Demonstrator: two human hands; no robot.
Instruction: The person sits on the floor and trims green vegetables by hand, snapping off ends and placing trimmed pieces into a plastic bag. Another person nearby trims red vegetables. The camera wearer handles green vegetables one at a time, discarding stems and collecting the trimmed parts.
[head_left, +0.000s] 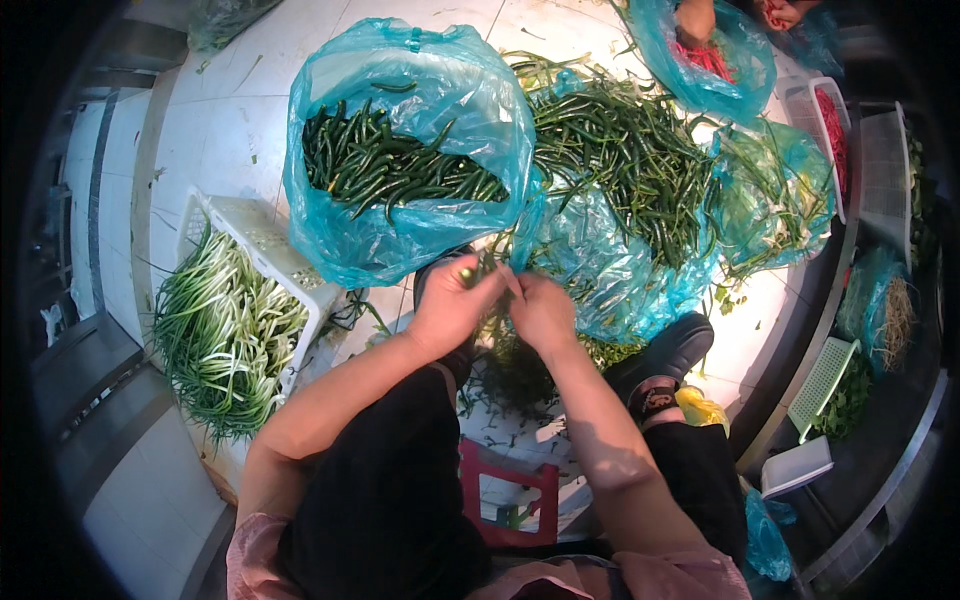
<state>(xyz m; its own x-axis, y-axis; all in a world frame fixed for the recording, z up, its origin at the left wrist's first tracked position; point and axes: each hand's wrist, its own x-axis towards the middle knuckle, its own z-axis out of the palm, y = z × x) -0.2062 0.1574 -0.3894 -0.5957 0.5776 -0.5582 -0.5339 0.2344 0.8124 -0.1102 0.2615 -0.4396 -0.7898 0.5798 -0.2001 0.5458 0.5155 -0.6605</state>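
Observation:
My left hand (452, 304) is closed around a few green chili peppers (468, 274), part of them hidden by my fingers. Close against it, my right hand (541, 306) has thumb and fingertips pinched together; whether a stem is between them is too small to tell. Beyond my hands stands an open blue plastic bag (409, 247) with many green chilies (375, 161) inside. To its right, a large heap of green chilies (622, 150) lies on a spread blue plastic sheet (600, 255). Loose stems and green scraps (517, 367) lie on the floor below my hands.
At left, a tipped white plastic crate (262, 232) holds scallions (232, 322). Another person's hand (696, 21) reaches into a blue bag (739, 82) with red chilies. A bag of greens (776, 195) sits at right. Between my legs is a red stool (517, 536).

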